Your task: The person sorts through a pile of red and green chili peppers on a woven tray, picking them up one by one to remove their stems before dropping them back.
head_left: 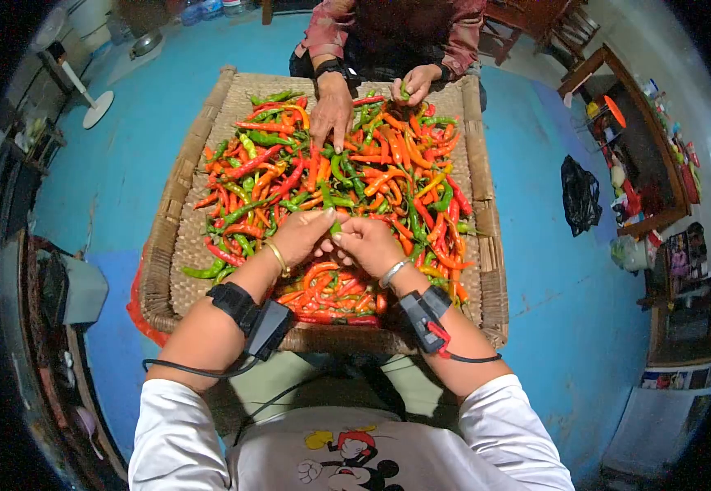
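Both my hands meet over the near middle of a woven tray (159, 270) heaped with red, orange and green peppers (380, 180). A green pepper (335, 227) is pinched between them. My left hand (302, 236), with a gold bangle at its wrist, has its fingers closed on that pepper from the left. From the right, my right hand (369, 245), with a silver bangle, holds the same pepper between thumb and fingers. Below my hands, mostly red and orange peppers (331, 295) lie along the tray's near side.
Across the tray, another person's hand (332, 110) reaches into the peppers, and their other hand (418, 84) holds a small green piece. A black plastic bag (580, 195) lies on the blue floor (552, 286) at right. A grey bin (84, 290) stands at left.
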A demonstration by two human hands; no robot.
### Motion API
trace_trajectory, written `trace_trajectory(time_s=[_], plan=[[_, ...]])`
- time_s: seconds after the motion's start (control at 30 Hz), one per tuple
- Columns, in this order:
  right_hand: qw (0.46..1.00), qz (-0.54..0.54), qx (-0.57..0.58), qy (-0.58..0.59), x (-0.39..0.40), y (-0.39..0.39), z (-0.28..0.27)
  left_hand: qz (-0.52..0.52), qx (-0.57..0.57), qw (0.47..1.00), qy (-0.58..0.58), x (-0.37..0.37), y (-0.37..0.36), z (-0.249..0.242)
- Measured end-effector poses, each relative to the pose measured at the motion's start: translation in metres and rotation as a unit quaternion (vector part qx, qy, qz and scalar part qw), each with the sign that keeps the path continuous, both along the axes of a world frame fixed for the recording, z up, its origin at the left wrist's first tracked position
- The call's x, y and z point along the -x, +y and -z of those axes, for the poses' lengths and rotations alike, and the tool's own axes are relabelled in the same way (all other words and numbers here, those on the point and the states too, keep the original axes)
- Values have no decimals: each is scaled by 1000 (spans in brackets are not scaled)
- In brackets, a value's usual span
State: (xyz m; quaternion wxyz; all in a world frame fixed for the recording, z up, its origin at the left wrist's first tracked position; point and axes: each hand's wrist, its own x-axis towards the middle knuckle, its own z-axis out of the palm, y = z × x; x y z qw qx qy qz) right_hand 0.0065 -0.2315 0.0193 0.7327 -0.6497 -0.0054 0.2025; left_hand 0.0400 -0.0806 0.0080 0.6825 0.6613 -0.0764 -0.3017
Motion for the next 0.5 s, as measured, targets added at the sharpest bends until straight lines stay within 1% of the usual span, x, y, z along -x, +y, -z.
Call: trace_trajectory(time_s=[0.07,0.1,0.13,0.2,0.23,0.27,0.3,0.33,0.37,0.4,0.43,0.47,0.5], plan=[[1000,-13,8,5,-4,-7,3,-51,-5,998,28,-2,2,-5],[996,-36,70,30,-5,-10,-4,-89,-7,996,20,-3,3,-3],[988,-57,131,56,-7,-12,-9,-90,-7,996,19,-5,4,0],[991,-24,123,49,-11,-19,-21,-134,-17,990,38,-8,6,7],[999,-1,34,12,-18,-30,-17,-111,-43,993,20,-8,7,9],[998,22,-56,-23,-25,-39,-12,-111,-43,993,20,-8,8,10],[981,108,-157,-46,-26,-37,-24,-103,-45,993,24,-7,7,9],[945,193,-255,-69,-26,-36,-36,-93,-47,994,27,-5,5,7],[927,191,-309,-96,-32,-47,-24,-95,-53,993,35,-3,4,4],[924,241,-283,-96,-31,-49,-26,-95,-53,993,35,-6,6,11],[935,257,-227,-95,-32,-54,-16,-42,-112,992,-43,-10,9,21],[942,273,-170,-93,-34,-59,-6,12,-169,978,-120,-12,11,32],[942,274,-170,-92,-34,-61,-5,3,-211,964,-160,-7,9,23]])
